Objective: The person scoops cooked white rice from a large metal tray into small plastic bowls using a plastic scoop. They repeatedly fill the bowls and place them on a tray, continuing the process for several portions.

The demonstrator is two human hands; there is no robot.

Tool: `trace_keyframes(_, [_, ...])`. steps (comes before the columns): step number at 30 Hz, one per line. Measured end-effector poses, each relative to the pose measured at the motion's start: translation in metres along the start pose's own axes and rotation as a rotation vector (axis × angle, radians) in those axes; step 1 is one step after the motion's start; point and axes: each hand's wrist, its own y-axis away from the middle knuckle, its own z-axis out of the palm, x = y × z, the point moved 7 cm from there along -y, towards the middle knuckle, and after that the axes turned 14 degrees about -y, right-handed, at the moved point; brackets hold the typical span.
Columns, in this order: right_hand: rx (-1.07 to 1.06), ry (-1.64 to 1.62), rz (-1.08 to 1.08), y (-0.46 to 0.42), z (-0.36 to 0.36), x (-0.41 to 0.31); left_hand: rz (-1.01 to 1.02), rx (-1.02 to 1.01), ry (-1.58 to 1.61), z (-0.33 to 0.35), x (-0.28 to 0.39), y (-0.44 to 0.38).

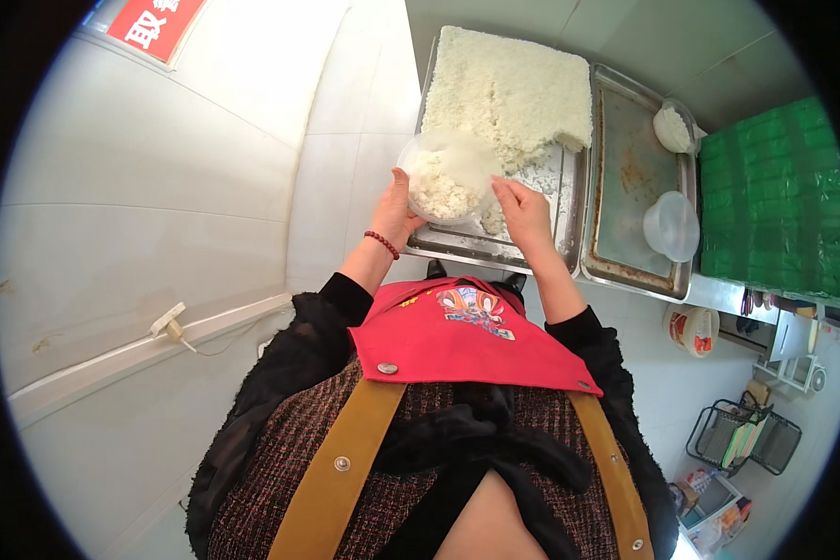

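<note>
My left hand (396,212) grips the left side of a round clear plastic bowl (448,175) that holds crumbly white rice (445,194). At the bowl's right edge, my right hand (525,210) has thumb and forefinger pinched on what looks like a translucent lid or the rim; which one I cannot tell. The bowl is over a metal tray (476,257), where a large slab of white cooked rice (507,87) lies with its near edge broken away. Loose rice grains are scattered on the tray's bare part near my right hand.
A second, stained metal tray (626,262) stands on the right, with a bowl of rice (674,128) and an empty plastic bowl (672,226) at its right edge. Beyond it is a green wrapped stack (773,199). A white wall (154,154) runs along the left. A tub (691,329) stands lower right.
</note>
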Motion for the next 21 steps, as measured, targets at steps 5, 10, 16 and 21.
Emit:
trace_keyframes(5, [-0.052, 0.037, 0.109, -0.002, -0.006, -0.021, 0.012, -0.068, 0.034, 0.006, 0.001, -0.004])
trace_keyframes(10, [-0.138, 0.24, 0.111, -0.014, 0.004, -0.002, 0.039, -0.05, -0.091, 0.016, 0.012, 0.004])
trace_keyframes(16, [-0.304, 0.575, -0.017, 0.002, 0.023, -0.055, 0.04, 0.012, -0.13, 0.009, 0.012, 0.006])
trace_keyframes(21, [-0.152, 0.682, -0.19, -0.004, 0.026, -0.067, 0.012, -0.019, -0.15, 0.016, 0.014, 0.007])
